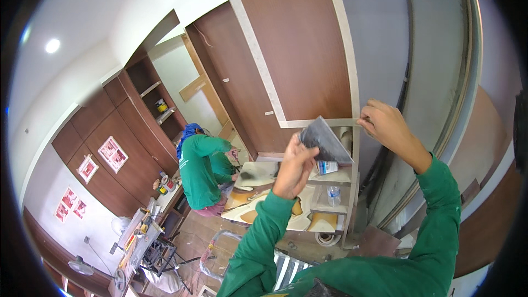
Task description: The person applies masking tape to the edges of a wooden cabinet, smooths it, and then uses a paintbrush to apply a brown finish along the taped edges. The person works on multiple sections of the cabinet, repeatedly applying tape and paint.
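My left hand (296, 169) is closed on a thin, flat dark grey sheet (325, 142), with the thumb lying across its face. The sheet is tilted in front of the lower edge of a brown wood-grain panel (297, 44). Pale masking tape (313, 124) borders this panel along its sides and bottom. At the panel's lower right corner, my right hand (383, 122) is closed in a pinch at the tape's end, the arm raised and bent. Below the sheet, a small white and blue can (327, 167) stands partly hidden on a shelf.
Left of me a co-worker in a green shirt (201, 165) bends over a paint-stained worktable (250, 201). A water bottle (333, 195) stands on a lower shelf. Below my left arm is a curved metal rail (212, 247). A cluttered bench (137, 236) and fans stand farther left.
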`<state>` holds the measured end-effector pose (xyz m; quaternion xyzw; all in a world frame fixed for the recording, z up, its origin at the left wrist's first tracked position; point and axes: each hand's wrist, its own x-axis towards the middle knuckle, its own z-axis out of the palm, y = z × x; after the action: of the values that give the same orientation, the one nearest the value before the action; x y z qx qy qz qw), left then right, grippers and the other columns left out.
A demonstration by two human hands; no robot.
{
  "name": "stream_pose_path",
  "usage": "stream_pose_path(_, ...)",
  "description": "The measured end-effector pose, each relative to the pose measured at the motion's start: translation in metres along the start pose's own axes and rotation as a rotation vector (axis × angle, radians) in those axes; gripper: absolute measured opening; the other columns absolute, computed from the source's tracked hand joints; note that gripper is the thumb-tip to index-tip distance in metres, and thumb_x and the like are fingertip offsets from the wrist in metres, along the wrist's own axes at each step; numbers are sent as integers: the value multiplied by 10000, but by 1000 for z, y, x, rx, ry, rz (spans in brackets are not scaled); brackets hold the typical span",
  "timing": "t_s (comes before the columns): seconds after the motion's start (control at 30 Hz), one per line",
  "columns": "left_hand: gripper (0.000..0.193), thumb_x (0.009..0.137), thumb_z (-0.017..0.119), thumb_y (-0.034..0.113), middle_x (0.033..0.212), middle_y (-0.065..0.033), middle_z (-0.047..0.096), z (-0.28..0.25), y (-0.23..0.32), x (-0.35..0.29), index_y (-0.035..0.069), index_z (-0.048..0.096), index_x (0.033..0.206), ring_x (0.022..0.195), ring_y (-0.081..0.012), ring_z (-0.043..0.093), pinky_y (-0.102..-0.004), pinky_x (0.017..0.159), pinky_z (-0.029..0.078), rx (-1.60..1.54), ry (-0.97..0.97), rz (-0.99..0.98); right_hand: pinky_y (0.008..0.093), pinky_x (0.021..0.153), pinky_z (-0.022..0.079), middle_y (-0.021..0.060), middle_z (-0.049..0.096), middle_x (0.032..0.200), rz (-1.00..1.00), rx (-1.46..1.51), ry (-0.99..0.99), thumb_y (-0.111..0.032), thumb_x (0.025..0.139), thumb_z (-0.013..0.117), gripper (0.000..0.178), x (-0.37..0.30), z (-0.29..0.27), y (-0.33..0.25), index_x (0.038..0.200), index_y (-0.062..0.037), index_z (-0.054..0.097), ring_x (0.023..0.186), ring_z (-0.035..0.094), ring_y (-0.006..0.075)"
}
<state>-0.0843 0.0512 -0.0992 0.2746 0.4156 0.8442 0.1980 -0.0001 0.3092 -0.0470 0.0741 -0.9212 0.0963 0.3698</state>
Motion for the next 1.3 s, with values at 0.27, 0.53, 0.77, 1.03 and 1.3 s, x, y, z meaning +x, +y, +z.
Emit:
stream_pose_path(0.27, 372, 946, 694, 63, 1134, -115, 625, 46, 19, 49, -7, 487, 1247, 1061, -164, 600, -317, 961, 492, 307, -69, 288, 482, 738, 508, 143, 618, 924, -74, -17, 13, -186, 911, 716, 171, 4, -3, 12, 889, -20, 679, 844, 631, 384)
stream_pose_path(0.53, 470, 960, 756, 256, 1029, -174, 619, 37, -6, 60, -32, 470, 1196, 955, -232, 616, -356, 874, 498, 1047, 188, 669, 478, 729, 508, 123, 624, 935, -85, -5, -6, -235, 932, 706, 211, 5, 1, 20, 901, -27, 682, 856, 636, 363)
stream_pose_path(0.77, 554, 946, 774, 338, 1081, -205, 596, 43, -33, 64, -52, 476, 1204, 1018, -275, 607, -380, 938, 480, 1089, 285, 696, 470, 745, 538, 109, 634, 944, -63, -4, -13, -274, 938, 700, 242, 5, -3, 17, 916, -33, 713, 870, 662, 338)
stream_pose_path(1.03, 525, 915, 805, 258, 1042, -202, 606, 41, -41, 70, -30, 460, 1188, 969, -300, 626, -391, 899, 491, 1084, 305, 807, 433, 676, 511, 86, 621, 894, -68, -4, 21, -295, 934, 719, 245, 2, 4, 22, 877, -58, 692, 783, 643, 308)
stream_pose_path(1.3, 520, 864, 842, 237, 1039, -154, 559, 31, -41, 80, -28, 489, 1137, 955, -220, 563, -345, 892, 485, 998, 277, 791, 443, 700, 540, 90, 630, 898, -84, -15, 79, -269, 901, 719, 216, -1, 3, 16, 883, -54, 719, 845, 661, 303)
